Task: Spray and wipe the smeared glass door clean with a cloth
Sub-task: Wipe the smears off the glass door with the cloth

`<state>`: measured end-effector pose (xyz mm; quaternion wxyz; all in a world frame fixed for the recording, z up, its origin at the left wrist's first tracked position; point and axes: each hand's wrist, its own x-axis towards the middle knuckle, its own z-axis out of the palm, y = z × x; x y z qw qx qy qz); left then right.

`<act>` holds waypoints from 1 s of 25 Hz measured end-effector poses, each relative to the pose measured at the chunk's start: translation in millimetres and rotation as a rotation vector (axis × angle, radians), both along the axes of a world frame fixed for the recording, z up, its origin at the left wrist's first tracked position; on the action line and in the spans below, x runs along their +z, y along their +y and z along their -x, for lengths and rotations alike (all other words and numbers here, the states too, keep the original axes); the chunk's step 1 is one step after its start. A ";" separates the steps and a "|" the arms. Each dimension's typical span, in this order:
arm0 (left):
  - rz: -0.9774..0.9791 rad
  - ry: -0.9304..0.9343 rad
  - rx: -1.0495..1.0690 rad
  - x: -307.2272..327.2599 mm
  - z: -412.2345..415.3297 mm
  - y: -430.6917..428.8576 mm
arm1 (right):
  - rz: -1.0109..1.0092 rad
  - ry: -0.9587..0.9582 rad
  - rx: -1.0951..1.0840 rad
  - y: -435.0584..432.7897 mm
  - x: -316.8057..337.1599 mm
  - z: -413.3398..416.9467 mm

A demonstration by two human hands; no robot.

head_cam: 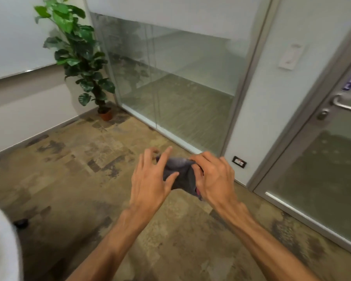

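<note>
Mid-frame, left hand [150, 180] and right hand [214, 177] grip a crumpled dark-grey cloth [179, 171]; folded flat, it should wipe the aluminium-framed glass door [324, 179], right, evenly.

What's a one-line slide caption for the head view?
Left hand and right hand hold a dark grey cloth over patterned carpet; glass door at right, potted plant in the corner.

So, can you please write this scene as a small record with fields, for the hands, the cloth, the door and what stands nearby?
left hand: pinches the left edge of the cloth, fingers spread
right hand: grips the right side of the cloth
cloth: dark grey, bunched, held between both hands above the floor
glass door: to the right, faint marks on its lower pane, not touched
nearby: potted plant in the corner
</note>
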<state>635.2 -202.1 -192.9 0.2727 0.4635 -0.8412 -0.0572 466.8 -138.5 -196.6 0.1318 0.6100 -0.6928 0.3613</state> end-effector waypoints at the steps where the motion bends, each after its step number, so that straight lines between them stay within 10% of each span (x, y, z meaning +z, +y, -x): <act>1: 0.108 -0.062 -0.057 1.7 15.7 3.9 | -0.018 0.010 -0.018 6.9 6.2 16.0; 8: -0.024 0.029 -0.437 30.4 142.4 15.3 | -0.163 0.166 -0.337 58.7 39.2 126.4; 17: -0.077 0.143 -0.898 47.8 323.8 45.7 | 0.139 -0.131 -0.634 113.1 24.1 210.3; 25: -0.045 0.236 -1.142 71.6 467.6 63.8 | 0.284 0.027 -0.913 142.7 35.1 342.2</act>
